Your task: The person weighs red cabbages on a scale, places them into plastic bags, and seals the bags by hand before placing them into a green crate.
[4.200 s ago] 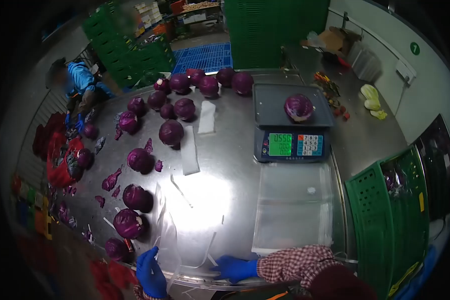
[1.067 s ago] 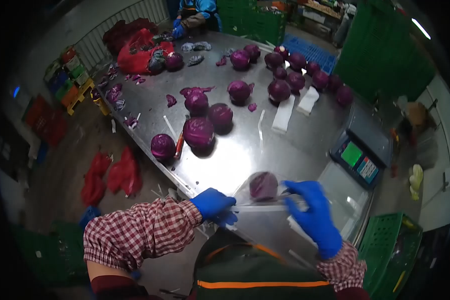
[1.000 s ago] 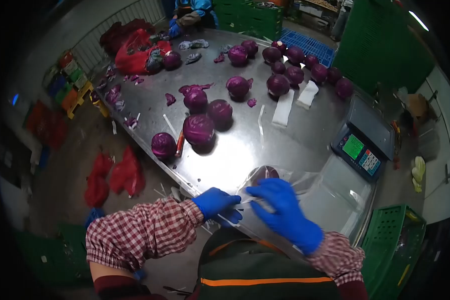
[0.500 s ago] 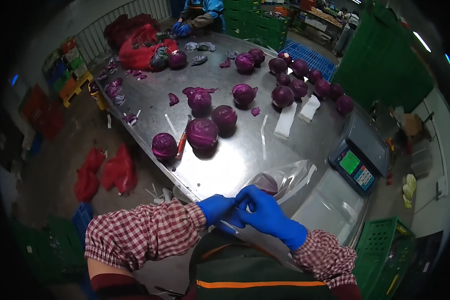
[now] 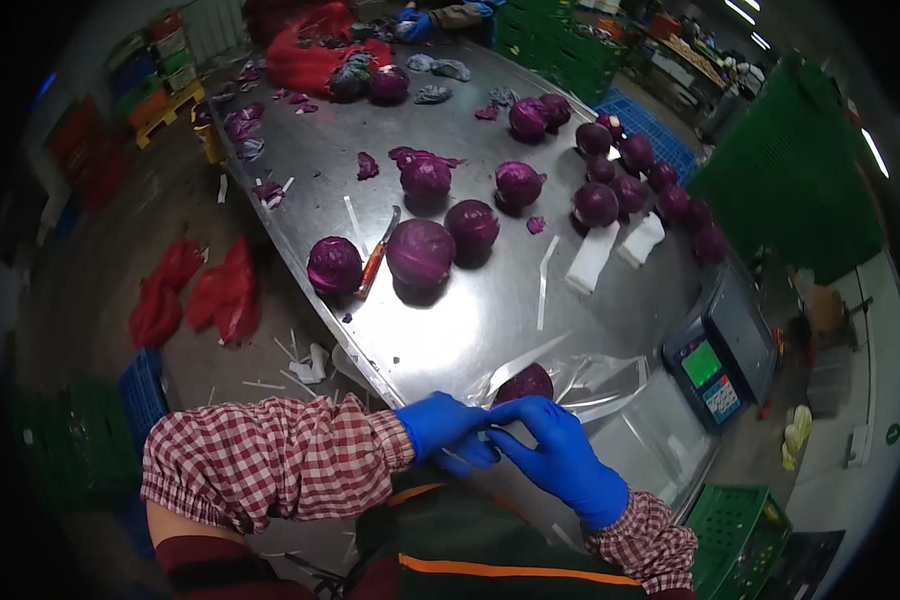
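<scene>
At the near edge of the table, both my hands wear blue gloves and meet, fingertips together. My left hand (image 5: 442, 428) is closed, with its fingers bent inward toward the right. Thumb and forefinger of my right hand (image 5: 558, 455) pinch together beside it. A small pale bit shows between the fingers, but I cannot tell what it belongs to. Just beyond the hands lies a red cabbage (image 5: 526, 382), partly hidden by my right hand. Crumpled clear plastic film (image 5: 595, 385) lies around it, with a pale strip-like edge standing up beside the cabbage.
Several red cabbages (image 5: 420, 253) stand about the metal table (image 5: 490, 290). An orange-handled knife (image 5: 373, 265) lies between two of them. White paper pieces (image 5: 592, 258), a digital scale (image 5: 708, 370) and clear plastic sheets (image 5: 660, 430) are at right. Across the table are a co-worker's gloved hands (image 5: 412, 24).
The view has shifted, so the table things sit further right. My hands stay together at the table edge. The film's pale edge now stands up beside the cabbage, which shows more clearly.
</scene>
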Available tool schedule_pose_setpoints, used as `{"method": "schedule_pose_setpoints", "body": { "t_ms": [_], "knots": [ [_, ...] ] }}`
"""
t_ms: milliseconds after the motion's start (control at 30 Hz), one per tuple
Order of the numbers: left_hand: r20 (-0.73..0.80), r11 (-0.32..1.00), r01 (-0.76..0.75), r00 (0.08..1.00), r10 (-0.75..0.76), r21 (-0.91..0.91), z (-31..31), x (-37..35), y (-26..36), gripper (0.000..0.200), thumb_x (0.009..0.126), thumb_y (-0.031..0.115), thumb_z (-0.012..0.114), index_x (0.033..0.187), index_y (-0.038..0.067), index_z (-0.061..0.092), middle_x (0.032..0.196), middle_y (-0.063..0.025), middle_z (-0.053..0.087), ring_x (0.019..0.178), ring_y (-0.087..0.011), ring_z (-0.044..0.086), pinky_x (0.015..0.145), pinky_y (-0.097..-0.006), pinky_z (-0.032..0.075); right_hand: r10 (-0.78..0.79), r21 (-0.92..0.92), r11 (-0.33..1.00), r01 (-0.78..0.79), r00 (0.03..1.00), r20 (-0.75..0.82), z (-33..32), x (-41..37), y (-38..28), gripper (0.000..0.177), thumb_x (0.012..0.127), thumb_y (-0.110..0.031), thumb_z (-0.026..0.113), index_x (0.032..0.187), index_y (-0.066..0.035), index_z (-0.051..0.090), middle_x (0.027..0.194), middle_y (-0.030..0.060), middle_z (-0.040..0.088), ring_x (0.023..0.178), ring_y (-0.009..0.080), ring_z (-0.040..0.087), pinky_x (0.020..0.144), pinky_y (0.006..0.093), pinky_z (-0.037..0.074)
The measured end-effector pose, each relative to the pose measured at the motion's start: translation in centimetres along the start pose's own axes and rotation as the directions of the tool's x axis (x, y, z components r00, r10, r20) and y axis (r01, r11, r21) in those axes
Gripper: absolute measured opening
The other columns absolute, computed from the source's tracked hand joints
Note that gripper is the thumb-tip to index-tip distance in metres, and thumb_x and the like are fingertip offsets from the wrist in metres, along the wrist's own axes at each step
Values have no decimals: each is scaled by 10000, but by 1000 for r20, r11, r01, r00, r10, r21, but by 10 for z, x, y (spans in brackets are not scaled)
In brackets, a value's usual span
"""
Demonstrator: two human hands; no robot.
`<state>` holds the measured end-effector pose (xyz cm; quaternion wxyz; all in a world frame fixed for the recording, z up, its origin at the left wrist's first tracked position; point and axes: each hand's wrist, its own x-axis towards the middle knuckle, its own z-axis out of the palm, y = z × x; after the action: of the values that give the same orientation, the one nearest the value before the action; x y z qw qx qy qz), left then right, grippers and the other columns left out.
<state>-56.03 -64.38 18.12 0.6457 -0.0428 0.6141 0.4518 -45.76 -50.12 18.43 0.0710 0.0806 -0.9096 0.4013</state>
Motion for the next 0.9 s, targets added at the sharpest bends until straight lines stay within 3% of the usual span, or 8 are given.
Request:
{"method": "schedule_pose_setpoints", "body": {
  "t_ms": [100, 267, 400, 567, 633, 700, 867, 900],
  "knots": [
    [20, 997, 2, 1000, 0, -78, -4, -3, -1, 310, 875, 242, 494, 959, -43, 585, 875, -154, 638, 747, -222, 650, 647, -311, 566, 142, 66, 986, -154, 977, 158, 7, 4, 5, 192, 748, -108, 662, 914, -76, 570, 895, 79, 589, 842, 269, 568, 734, 333, 448],
    [47, 1000, 16, 999, -16, -1, -11, -2, -2, 279, 881, 225, 469, 985, -4, 592, 908, -125, 637, 803, -209, 644, 656, -305, 566, -211, -283, 929, 237, 970, 121, 12, 11, 4, 269, 696, -87, 667, 933, -112, 540, 833, 47, 543, 810, 235, 516, 725, 348, 392],
    [87, 982, -115, 991, 103, 149, -17, 10, -12, 270, 888, 211, 448, 1005, 16, 594, 985, -117, 618, 877, -198, 625, 673, -292, 564, -241, -346, 895, 283, 957, 159, 10, 11, 0, 274, 681, -83, 668, 915, -124, 530, 830, 42, 538, 822, 236, 512, 741, 351, 386],
    [147, 911, -210, 975, 167, 354, -16, 7, -6, 285, 869, 236, 489, 1010, 19, 606, 990, -120, 615, 881, -193, 614, 660, -288, 557, -7, -134, 991, 30, 986, 169, 8, 11, -1, 305, 658, -50, 672, 926, -95, 534, 828, 58, 550, 787, 239, 522, 705, 353, 407],
    [32, 978, -131, 991, 127, 161, -12, 12, -10, 320, 856, 268, 512, 979, -7, 620, 971, -115, 626, 817, -175, 615, 628, -279, 540, 185, 424, 867, -262, 959, 213, -38, 2, -31, 136, 714, -81, 627, 806, -54, 530, 725, 60, 543, 647, 198, 518, 617, 327, 432],
    [24, 977, -118, 993, 115, 178, -13, 7, -5, 355, 845, 291, 529, 940, -37, 628, 925, -102, 636, 781, -166, 609, 629, -263, 523, 252, 446, 860, -248, 966, 51, -78, -30, -39, 132, 714, -23, 628, 764, -66, 514, 733, 38, 561, 621, 145, 498, 537, 301, 403],
    [117, 992, -85, 990, 73, 98, -6, 7, 3, 408, 862, 335, 518, 922, -53, 628, 908, -88, 643, 798, -146, 611, 707, -269, 513, -176, 245, 920, 305, 883, -435, -89, -57, -25, 146, 715, -19, 653, 813, -48, 548, 711, 30, 532, 607, 145, 498, 546, 294, 394],
    [119, 990, -71, 991, 57, 118, -5, 8, 1, 408, 862, 335, 518, 922, -53, 628, 908, -88, 643, 798, -146, 611, 707, -269, 513, 5, 131, 991, 2, 999, -52, -72, -26, -43, 298, 666, -36, 691, 949, -73, 602, 797, 52, 577, 717, 246, 543, 640, 338, 437]
  ]
}}
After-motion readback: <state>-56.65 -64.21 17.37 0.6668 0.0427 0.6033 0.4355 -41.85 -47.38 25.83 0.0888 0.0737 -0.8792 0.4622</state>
